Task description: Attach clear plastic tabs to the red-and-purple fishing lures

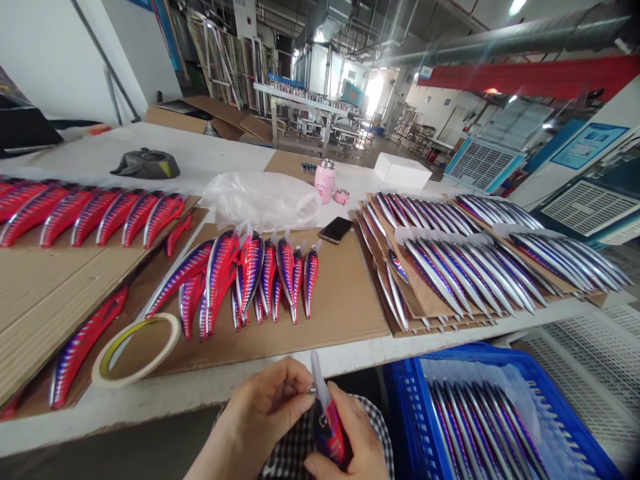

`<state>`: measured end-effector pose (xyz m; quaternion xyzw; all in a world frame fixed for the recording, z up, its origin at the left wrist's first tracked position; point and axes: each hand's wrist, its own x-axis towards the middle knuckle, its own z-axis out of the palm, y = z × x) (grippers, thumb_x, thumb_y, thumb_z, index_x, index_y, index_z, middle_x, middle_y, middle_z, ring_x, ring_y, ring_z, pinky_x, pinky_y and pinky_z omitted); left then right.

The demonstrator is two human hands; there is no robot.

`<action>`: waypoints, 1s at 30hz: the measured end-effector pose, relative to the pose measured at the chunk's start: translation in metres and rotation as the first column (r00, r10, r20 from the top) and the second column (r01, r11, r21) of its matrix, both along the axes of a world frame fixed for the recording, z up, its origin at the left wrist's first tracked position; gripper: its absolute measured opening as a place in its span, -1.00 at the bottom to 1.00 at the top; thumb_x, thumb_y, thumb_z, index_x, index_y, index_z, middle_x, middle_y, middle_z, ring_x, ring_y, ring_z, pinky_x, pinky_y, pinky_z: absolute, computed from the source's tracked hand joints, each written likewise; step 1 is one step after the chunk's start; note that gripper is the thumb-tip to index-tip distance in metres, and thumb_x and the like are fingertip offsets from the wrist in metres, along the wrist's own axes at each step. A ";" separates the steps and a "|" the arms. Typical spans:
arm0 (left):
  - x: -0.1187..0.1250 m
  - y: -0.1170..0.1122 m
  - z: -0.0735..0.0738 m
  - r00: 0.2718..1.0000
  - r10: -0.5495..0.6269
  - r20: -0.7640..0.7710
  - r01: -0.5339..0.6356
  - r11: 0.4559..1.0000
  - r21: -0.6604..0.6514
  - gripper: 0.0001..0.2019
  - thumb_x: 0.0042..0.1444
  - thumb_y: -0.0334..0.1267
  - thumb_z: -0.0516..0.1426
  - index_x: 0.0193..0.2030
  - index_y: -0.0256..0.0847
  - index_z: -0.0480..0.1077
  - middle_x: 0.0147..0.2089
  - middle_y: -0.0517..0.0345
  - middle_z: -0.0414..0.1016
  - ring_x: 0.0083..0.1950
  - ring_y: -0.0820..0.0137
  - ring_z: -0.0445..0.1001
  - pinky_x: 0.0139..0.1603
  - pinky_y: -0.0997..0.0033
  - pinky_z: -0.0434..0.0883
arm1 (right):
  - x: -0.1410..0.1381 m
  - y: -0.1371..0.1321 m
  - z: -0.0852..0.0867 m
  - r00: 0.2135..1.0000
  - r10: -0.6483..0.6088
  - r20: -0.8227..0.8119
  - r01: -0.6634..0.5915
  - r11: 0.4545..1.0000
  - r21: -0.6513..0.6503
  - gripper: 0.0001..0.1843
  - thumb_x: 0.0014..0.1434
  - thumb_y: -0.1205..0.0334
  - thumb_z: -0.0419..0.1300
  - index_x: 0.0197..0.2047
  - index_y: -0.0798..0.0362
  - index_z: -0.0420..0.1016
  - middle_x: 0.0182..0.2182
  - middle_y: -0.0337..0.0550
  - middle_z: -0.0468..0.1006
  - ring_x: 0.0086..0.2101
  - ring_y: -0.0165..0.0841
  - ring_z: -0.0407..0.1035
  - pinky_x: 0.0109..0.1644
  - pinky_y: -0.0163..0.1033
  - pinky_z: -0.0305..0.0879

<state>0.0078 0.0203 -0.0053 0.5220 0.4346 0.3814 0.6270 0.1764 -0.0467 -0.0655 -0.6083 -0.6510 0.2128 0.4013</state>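
Observation:
At the bottom centre, my right hand (350, 433) is wrapped around a red and purple fishing lure (327, 430), held upright below the table edge. My left hand (270, 410) pinches the small metal part at the base of the lure's clear lip (318, 377). Just beyond, on a brown cardboard sheet (330, 313), lies a row of several similar red-purple lures (250, 277).
A tape roll (135, 347) lies at the near left. More red lures (90, 213) line the left cardboard. Silver-blue lures (450, 260) sit on stacked cardboard at right, and a blue crate (400, 393) holds more. A phone (336, 229), plastic bag (260, 200) and pink bottle (325, 180) lie behind.

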 end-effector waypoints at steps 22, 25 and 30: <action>-0.001 0.001 0.004 0.948 0.156 -0.277 0.031 0.822 0.568 -0.84 0.08 -0.47 0.15 -0.35 -0.09 0.44 -0.40 0.31 0.46 -0.37 0.51 0.48 -0.32 0.63 0.37 | 0.019 0.009 -0.007 0.945 0.272 -0.183 -0.299 0.943 -0.144 -0.01 -0.18 0.45 0.35 0.30 -0.22 0.16 0.17 -0.27 0.41 0.14 -0.18 0.31 0.25 -0.11 0.19; 0.000 -0.004 0.006 0.909 0.141 -0.392 0.089 0.853 0.515 -0.87 0.17 -0.38 0.10 -0.32 -0.08 0.44 -0.37 0.30 0.45 -0.35 0.51 0.48 -0.30 0.62 0.35 | 0.015 0.007 -0.011 0.970 0.184 -0.157 -0.207 0.967 -0.149 -0.05 -0.21 0.48 0.33 0.27 -0.20 0.23 0.14 -0.27 0.44 0.13 -0.17 0.32 0.24 -0.09 0.20; 0.006 -0.006 0.009 0.875 0.091 -0.475 0.089 0.935 0.343 -0.84 0.18 -0.32 0.03 -0.39 -0.14 0.39 -0.46 0.29 0.42 -0.42 0.46 0.43 -0.35 0.56 0.32 | 0.008 0.004 -0.010 0.991 0.087 -0.099 -0.102 0.982 -0.157 -0.08 -0.26 0.48 0.29 0.23 -0.12 0.30 0.10 -0.22 0.48 0.10 -0.14 0.36 0.21 -0.06 0.26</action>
